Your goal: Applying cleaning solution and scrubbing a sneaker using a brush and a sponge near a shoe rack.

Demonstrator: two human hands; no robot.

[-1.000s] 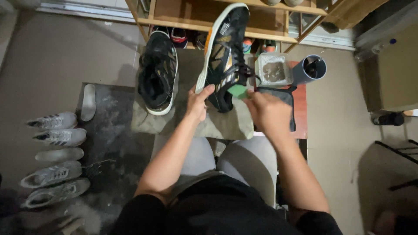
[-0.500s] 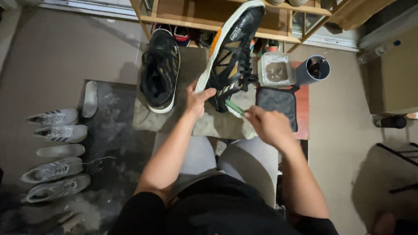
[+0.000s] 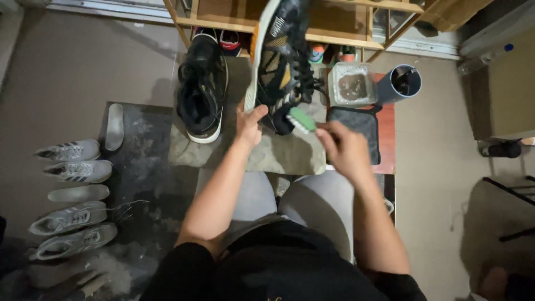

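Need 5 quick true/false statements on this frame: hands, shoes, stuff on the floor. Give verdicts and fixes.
1. The left hand holds up a black and orange sports shoe. True.
2. The right hand holds a red sponge. False: it holds a green-backed brush against the shoe.
3. A second black shoe lies on the grey cloth. True.
4. The pale grey shoes lie to the person's right. False: they lie on the left.
5. The grey cylindrical cup stands beside a clear square tub. True.

Shoe (image 3: 278, 56) betw. 2nd shoe (image 3: 202, 83) left & tub (image 3: 353, 85), cup (image 3: 404, 82) right.
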